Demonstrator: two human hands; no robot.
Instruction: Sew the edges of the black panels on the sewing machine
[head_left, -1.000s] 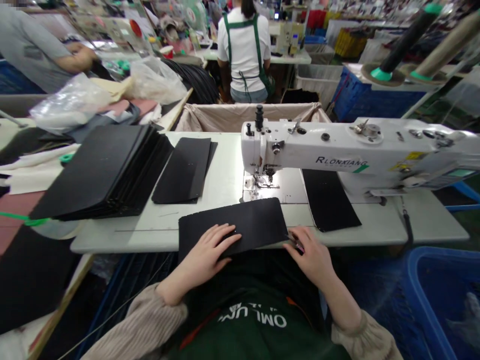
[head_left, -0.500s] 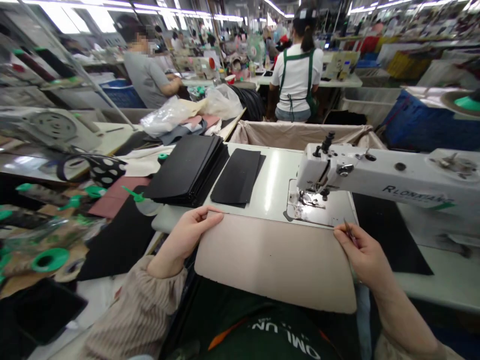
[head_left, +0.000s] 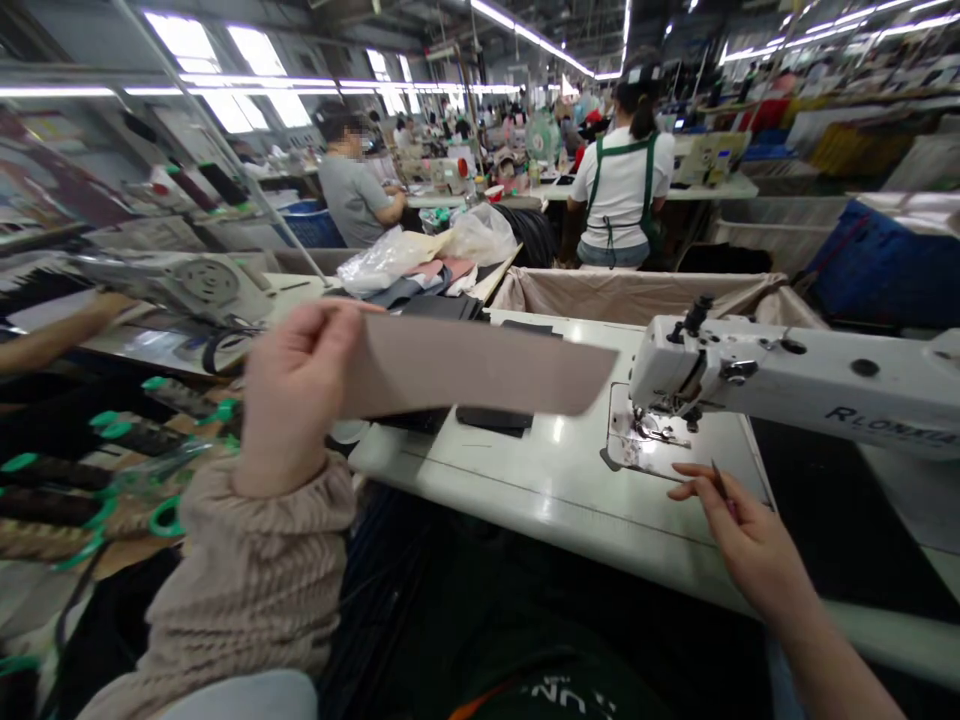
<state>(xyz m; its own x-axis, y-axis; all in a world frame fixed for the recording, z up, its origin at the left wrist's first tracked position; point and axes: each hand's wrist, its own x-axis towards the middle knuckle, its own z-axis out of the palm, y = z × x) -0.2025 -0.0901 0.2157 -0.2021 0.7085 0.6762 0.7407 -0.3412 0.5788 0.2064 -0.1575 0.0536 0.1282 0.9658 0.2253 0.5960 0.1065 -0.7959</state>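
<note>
My left hand point(head_left: 300, 385) is raised at centre left, its fingers closed on one end of a beige panel point(head_left: 480, 365). The panel stretches rightward in the air, over the black pieces on the table. My right hand point(head_left: 739, 530) is by the table's front edge, just below the needle area of the white sewing machine point(head_left: 787, 375). It holds a small pointed tool point(head_left: 720, 482) against the palm, with thumb and forefinger stretched forward. Partly hidden behind the panel lie a black piece point(head_left: 495, 420) and a stack of black pieces point(head_left: 442, 307).
Green-ended thread spools point(head_left: 127, 435) crowd the left side. Another sewing machine point(head_left: 199, 280) stands at the left, with a person's arm point(head_left: 67, 330) beside it. A cloth-lined bin point(head_left: 600, 292) is behind the table point(head_left: 570, 500). Two people work farther back.
My left hand has lifted the beige panel up and left, off my lap and the table edge. My right hand has let go of the panel's right corner. The view has tilted up and turned left.
</note>
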